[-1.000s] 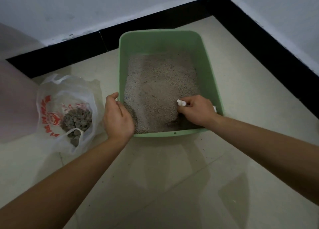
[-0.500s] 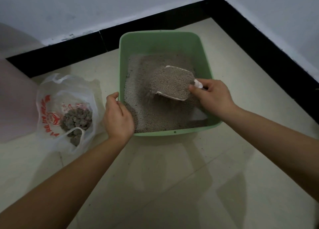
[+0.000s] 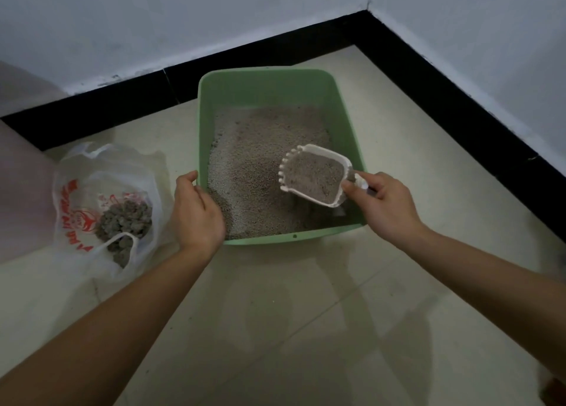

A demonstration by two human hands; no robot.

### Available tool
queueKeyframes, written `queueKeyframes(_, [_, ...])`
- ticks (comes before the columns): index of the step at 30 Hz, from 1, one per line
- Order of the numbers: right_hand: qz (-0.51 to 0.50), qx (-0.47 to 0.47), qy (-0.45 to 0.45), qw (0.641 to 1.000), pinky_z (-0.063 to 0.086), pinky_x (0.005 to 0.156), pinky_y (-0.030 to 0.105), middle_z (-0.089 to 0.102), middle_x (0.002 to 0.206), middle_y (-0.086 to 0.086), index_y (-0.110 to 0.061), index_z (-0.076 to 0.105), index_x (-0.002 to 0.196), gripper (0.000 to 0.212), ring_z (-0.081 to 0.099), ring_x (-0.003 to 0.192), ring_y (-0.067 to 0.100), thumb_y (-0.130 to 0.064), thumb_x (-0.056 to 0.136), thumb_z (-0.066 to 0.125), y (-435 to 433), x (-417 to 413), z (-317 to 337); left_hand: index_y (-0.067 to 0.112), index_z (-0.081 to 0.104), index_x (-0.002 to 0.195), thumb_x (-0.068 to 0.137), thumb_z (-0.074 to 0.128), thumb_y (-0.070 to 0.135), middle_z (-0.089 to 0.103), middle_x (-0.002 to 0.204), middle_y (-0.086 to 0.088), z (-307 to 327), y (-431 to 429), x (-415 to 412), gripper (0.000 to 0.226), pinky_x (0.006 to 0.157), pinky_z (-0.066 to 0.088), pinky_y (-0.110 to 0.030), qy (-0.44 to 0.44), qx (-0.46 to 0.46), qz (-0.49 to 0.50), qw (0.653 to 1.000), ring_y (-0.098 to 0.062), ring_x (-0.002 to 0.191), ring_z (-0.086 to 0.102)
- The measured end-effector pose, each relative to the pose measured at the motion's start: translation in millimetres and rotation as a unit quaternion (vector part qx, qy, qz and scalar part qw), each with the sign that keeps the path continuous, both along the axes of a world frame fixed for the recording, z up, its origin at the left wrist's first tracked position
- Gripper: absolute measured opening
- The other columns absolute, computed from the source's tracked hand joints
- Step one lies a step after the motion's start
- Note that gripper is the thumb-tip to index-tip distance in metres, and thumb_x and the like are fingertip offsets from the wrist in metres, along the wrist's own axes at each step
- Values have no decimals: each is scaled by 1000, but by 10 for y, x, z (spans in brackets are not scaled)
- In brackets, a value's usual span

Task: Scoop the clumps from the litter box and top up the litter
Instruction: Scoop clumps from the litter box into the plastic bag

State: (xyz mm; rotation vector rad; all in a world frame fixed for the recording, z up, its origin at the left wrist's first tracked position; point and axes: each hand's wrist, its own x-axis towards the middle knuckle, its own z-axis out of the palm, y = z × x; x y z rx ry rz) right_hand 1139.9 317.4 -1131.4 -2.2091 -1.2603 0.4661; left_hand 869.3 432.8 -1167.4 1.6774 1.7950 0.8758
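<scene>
Green litter box (image 3: 277, 87) on the pale tiled floor (image 3: 306, 329), close to the corner of the room, far wall just short of the black baseboard (image 3: 428, 78). Inside, grey-beige litter (image 3: 260, 167) spread over the bottom, uneven, dipped toward the near right corner. Left hand (image 3: 196, 212) curled over the box's near left rim, thumb outside, fingers (image 3: 219, 212) folded down inside against the wall, gripping it. Right hand (image 3: 386, 205) closed around the handle of a white scoop (image 3: 315, 176), thumb and fingers pinching the handle near the box's right wall. Scoop held above the litter in the near right part of the box, toothed front edge pointing left, bowl roughly level and full of litter. Left of the box and apart from it, a translucent plastic bag (image 3: 101, 176) with red print lying open on the floor, a heap of dark grey clumps (image 3: 125, 222) inside. Pinkish blurred object (image 3: 18, 185) at the far left edge, too unclear to identify.
</scene>
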Motion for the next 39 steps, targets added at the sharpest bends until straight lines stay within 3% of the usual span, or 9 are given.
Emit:
queueKeyframes(17, [16,2,-16,1000,47,85,46,56,84,-1,-41,68,117,29,58,83,27,-52,93,55,-25,-61,-17,13,43,133,101,30,17,57,128,-14,17,-9,-6,35,85,42,-38,9,-6,1,1000,-33,109,55])
queueKeyframes(24, [39,6,-36,999,47,79,37,52,79,-7,-38,69,119,30,56,76,18,-48,94,56,-59,-140,-8,13,44,133,101,31,17,57,127,-14,25,-14,1,34,81,41,-36,13,-7,3,1000,-34,107,56])
queueKeyframes(29, [60,-1,-64,996,46,87,41,52,81,-8,-35,68,121,31,53,76,16,-46,95,57,-57,-161,-9,13,44,133,101,31,17,58,127,-14,30,-16,6,35,85,43,-38,6,-8,7,1000,-33,109,56])
queueKeyframes(39, [59,18,-63,996,46,84,41,54,79,-7,-36,70,116,26,54,74,13,-45,96,57,-50,-161,10,11,44,133,102,31,16,57,128,-15,32,-15,-2,34,81,38,-33,11,-3,5,1000,-35,109,55])
